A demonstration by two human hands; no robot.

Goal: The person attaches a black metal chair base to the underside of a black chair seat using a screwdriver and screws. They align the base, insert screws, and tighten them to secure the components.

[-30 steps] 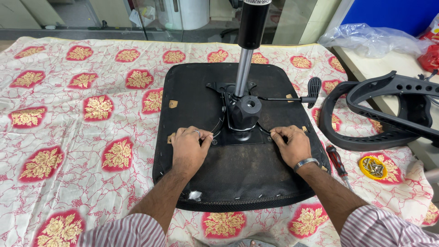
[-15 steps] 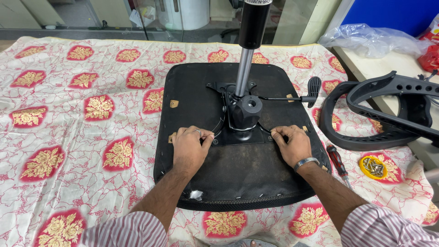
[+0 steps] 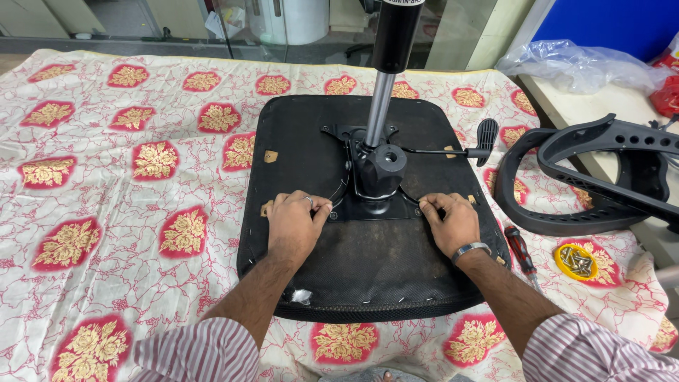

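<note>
An upturned black office-chair seat [image 3: 304, 141] lies on a flowered cloth, underside up. A black tilt mechanism [image 3: 380, 170] sits at its middle, with a gas-lift cylinder [image 3: 385, 64] rising from it and a lever with a paddle handle [image 3: 486, 134] reaching right. My left hand [image 3: 295, 223] rests on the seat, fingers curled at the mechanism plate's left front corner. My right hand [image 3: 451, 223], with a metal bangle on the wrist, has its fingers pinched at the plate's right front corner. Whatever the fingertips hold is hidden.
A white cloth with red and gold flowers [image 3: 106, 177] covers the work surface. Black chair armrests [image 3: 601, 184] lie at the right. A red-handled screwdriver [image 3: 522, 253] and a yellow lid of screws [image 3: 578, 262] lie beside the seat. A plastic bag [image 3: 573, 64] sits far right.
Both hands stay at the mechanism plate's front corners, with only slight finger movement. The seat has not moved.
</note>
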